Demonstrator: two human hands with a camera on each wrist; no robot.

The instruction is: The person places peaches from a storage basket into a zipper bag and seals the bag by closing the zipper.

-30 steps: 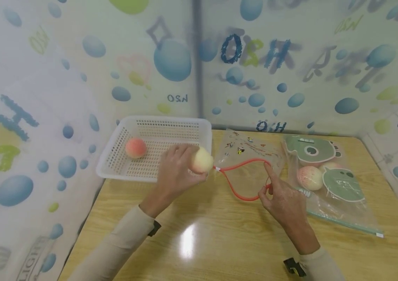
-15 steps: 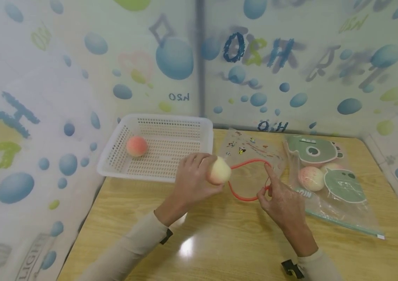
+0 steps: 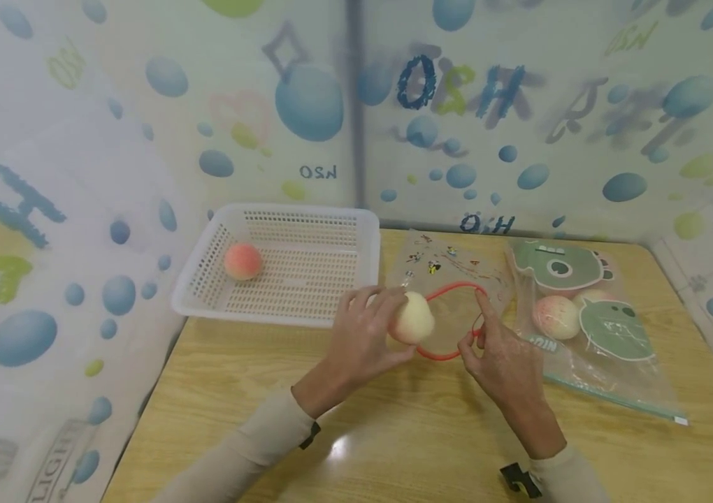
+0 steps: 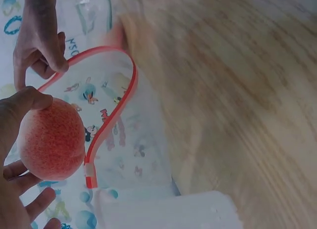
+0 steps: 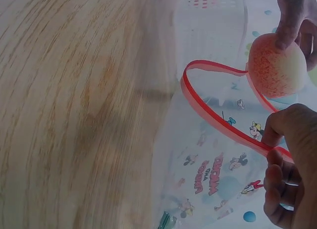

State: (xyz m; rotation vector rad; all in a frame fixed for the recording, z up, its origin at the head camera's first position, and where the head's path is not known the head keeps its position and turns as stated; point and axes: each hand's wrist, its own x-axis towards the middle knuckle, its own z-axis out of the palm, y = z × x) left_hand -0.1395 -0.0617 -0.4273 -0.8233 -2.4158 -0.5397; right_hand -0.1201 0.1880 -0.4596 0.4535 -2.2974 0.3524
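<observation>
My left hand [image 3: 361, 342] grips a pink-and-cream peach [image 3: 415, 318], its fingers over the top and the thumb low at its side. The peach is above the mouth of a clear zip bag [image 3: 422, 264] printed with small cartoon figures. A red zip edge [image 4: 130, 83] spreads in a wide loop around that mouth. On the right of the loop, my right hand [image 3: 507, 363] pinches the red edge between thumb and finger, seen closely in the right wrist view. In the head view the peach covers the loop's left end.
A white perforated basket [image 3: 182, 297] at the back left holds another peach [image 3: 243, 262]. To the right lies a second clear zip bag [image 3: 621, 388] with green animal shapes and peaches inside. A printed wall closes off the wooden table [image 3: 432, 440] at the back.
My left hand has carried the peach rightwards from beside the basket to above the red-edged bag mouth. My right hand keeps its pinch on the edge almost in place.
</observation>
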